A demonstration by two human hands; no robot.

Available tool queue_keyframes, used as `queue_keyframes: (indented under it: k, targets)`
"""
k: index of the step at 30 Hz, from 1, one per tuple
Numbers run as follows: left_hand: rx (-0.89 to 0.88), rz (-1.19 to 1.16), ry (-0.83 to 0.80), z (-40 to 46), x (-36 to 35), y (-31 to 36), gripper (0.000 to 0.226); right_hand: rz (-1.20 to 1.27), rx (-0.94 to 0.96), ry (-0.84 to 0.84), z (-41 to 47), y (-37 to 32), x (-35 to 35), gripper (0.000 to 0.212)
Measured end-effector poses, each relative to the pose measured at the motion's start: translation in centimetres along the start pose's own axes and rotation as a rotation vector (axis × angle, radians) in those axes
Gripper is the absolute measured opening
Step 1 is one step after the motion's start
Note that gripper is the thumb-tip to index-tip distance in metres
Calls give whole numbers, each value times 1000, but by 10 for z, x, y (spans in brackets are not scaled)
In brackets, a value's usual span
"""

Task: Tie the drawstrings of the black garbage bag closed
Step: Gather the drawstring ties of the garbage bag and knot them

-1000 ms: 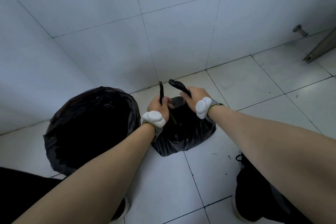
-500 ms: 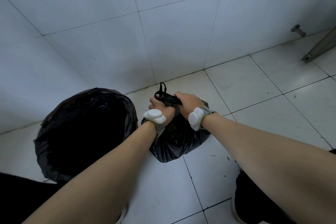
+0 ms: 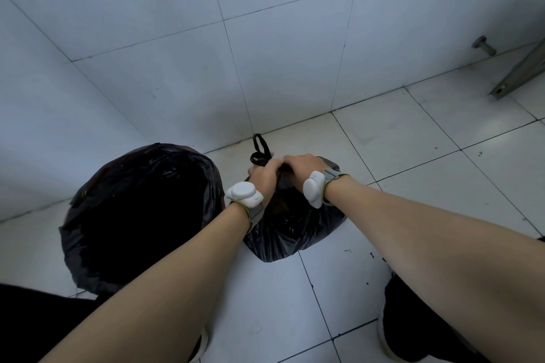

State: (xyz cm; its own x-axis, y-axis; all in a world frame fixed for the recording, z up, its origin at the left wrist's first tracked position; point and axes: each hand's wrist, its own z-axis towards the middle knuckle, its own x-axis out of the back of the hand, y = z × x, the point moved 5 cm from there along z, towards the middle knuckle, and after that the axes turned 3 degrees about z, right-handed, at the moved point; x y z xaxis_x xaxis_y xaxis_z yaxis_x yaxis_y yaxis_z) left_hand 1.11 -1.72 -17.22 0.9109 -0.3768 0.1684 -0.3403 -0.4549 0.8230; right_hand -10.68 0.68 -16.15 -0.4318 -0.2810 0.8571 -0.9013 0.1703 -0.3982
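Am seeing left hand [image 3: 263, 176] and right hand [image 3: 300, 165] fisting drawstrings [image 3: 259, 150] together, touching, over garbage bag [image 3: 292, 230] beneath them, pinching neck for knotting. Lined bin [image 3: 138, 215] sitting left.

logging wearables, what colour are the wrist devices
White plastic wrist devices with grey straps; head view.

Dim, cool, even light; soft shadows; wide-angle bending at the edges.

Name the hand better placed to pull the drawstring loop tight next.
Probably left. The left hand sits just below the free drawstring loop; the right hand is pressed on the garbage bag's neck.
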Motion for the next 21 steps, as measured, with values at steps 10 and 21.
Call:
queue_keyframes:
  k: [10,21]
  targets:
    - [-280,276,167,-1,19,6,34,360,-22,159,-16,16,3,32]
    - [-344,49,83,-1,20,2,21,510,-20,118,-16,25,2,30]
